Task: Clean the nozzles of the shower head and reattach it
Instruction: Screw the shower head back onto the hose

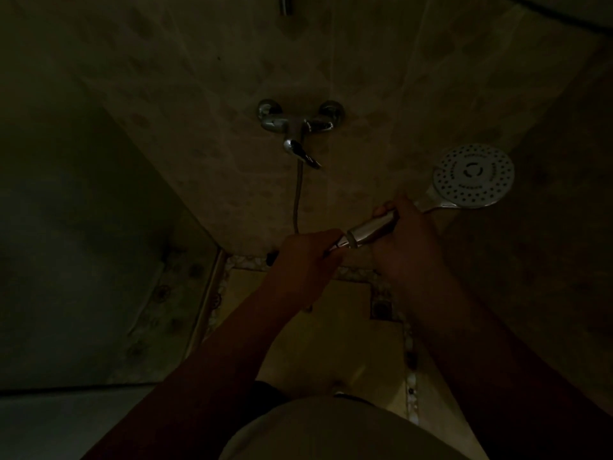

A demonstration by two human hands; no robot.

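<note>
Shower head [473, 175] held right of and below the wall faucet [300, 126], nozzle face toward camera. Right hand [406, 242] grip wrapped around its chrome handle; left hand [306, 257] grip pinching the hose [298, 197] connector at the handle's end. Dim light.

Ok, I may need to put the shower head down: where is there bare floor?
Bare yellow floor lies below both hands, bordered by the pebble strip on the right and the metal threshold on the left. It is crowded at the middle, where the left hand grips the hose end and the right hand grips the shower head by its handle.
</note>
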